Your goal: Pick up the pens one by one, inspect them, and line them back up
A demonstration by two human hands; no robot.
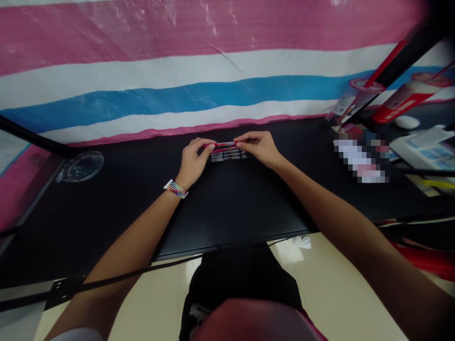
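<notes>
A red pen (225, 144) lies crosswise between my two hands, just above the black tabletop. Its left end is pinched by the thumb and fingers of my left hand (195, 158), which has a patterned band at the wrist. My right hand (261, 148) closes on the pen's other end. Directly below it, on the near side, several black-and-clear pens (228, 155) lie side by side in a row on the table. My fingertips cover both ends of the red pen.
A clear plastic lid or dish (83, 166) sits at the left. To the right stand a clear cup (355, 97) and a red-and-white cup (405, 102), near a white rounded object (407, 122) and a pale device (432, 149). A striped sheet (213, 102) hangs behind the black table (241, 208).
</notes>
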